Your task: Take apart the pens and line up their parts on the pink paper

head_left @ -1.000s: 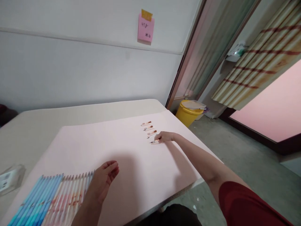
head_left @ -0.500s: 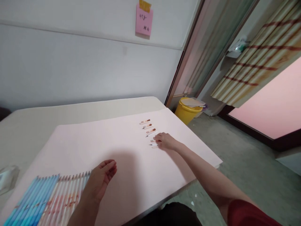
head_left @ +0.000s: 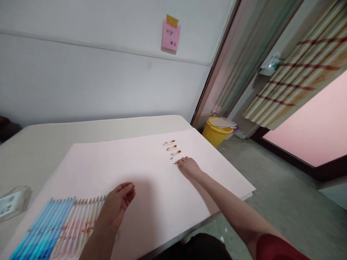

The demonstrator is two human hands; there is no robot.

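My right hand point(head_left: 189, 167) is down on the pale sheet point(head_left: 151, 216), its fingertips closed on a small slim pen-like piece point(head_left: 175, 163) whose dark tip sticks out to the left. Just beyond it lie several similar small pieces in a row, such as one with a brown end point(head_left: 175, 153) and a thin white stick with a dark tip point(head_left: 173, 157). Over the sheet's near left part hovers my left hand point(head_left: 119, 200), thumb and fingers curled together, with nothing visible in them. Beside that wrist are several blue pens point(head_left: 45, 227) and several pink-and-white pens point(head_left: 76, 227), partly covered by my forearm.
A clear plastic box with a white label point(head_left: 13, 202) sits at the table's left. On the wall is a pink note point(head_left: 170, 35) under yellow tape. A yellow bin point(head_left: 217, 131) stands on the floor past the table's right corner.
My right hand has drawn slightly closer to the row, and its piece is now lined up beneath the others. My left hand stays curled in place. The view has tilted a little.
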